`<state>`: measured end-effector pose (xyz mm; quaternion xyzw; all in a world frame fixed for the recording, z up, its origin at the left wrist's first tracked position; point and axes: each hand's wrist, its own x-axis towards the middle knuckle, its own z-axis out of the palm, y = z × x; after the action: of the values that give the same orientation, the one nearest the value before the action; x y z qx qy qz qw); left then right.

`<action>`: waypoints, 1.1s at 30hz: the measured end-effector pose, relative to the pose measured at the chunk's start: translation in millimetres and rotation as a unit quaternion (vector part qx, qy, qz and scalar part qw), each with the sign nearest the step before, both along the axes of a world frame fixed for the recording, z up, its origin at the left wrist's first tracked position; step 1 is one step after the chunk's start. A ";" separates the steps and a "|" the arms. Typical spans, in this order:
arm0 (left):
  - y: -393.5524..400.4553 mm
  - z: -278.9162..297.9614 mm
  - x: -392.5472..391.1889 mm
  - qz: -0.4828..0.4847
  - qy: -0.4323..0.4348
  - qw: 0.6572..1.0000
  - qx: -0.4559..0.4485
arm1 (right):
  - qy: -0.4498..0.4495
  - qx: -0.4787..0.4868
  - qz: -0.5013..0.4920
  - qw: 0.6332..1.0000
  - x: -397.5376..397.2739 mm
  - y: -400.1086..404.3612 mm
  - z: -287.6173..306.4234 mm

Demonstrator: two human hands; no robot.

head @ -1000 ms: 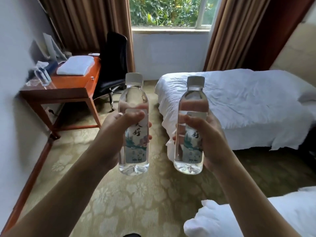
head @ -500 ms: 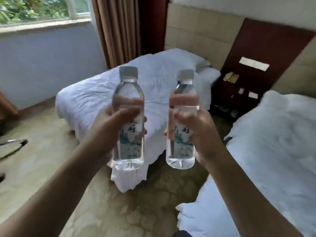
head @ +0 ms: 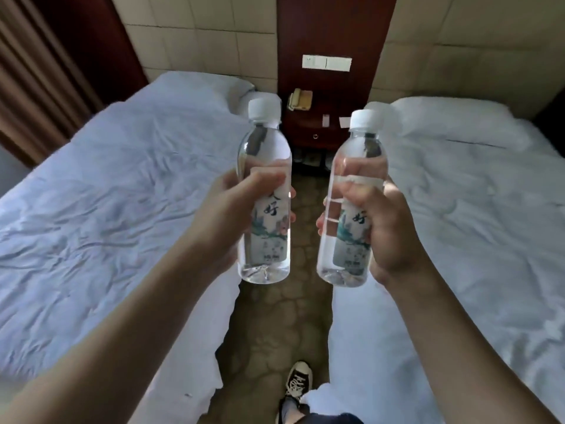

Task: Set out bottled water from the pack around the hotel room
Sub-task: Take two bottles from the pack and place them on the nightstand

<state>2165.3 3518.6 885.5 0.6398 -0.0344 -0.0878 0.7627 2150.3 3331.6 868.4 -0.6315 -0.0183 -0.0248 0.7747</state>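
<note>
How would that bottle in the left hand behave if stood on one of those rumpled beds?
The left bottle looks full and capped, so probably heavy for its size. Tall and narrow, it would likely tip on the soft, wrinkled bed. Once down, its round body may roll.

light: soft, even daylight is seen, source not shown | brightness: white bedding [head: 101,191] beside the left hand [head: 226,215] is rendered bluish | glare: small highlights are caught on both bottles [head: 264,166] | blur: slight softness throughout | distortion: forearms and bed edges are bowed outward towards the corners
</note>
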 end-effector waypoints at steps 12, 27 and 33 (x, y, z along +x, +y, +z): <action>-52.9 18.1 244.1 -0.043 -0.004 0.999 0.015 | 0.017 0.009 -0.028 0.999 236.6 -69.3 3.8; -107.9 3.0 635.1 -0.102 -0.005 0.994 0.026 | 0.052 0.017 -0.085 0.995 598.0 -111.1 -0.9; -165.1 1.2 768.9 -0.124 -0.003 0.992 0.026 | 0.064 0.038 -0.117 0.990 726.9 -165.3 -10.7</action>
<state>2934.2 3353.5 886.7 0.6507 -0.1129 -0.1807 0.7289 2877.1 3166.2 857.7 -0.5996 0.1060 -0.0755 0.7896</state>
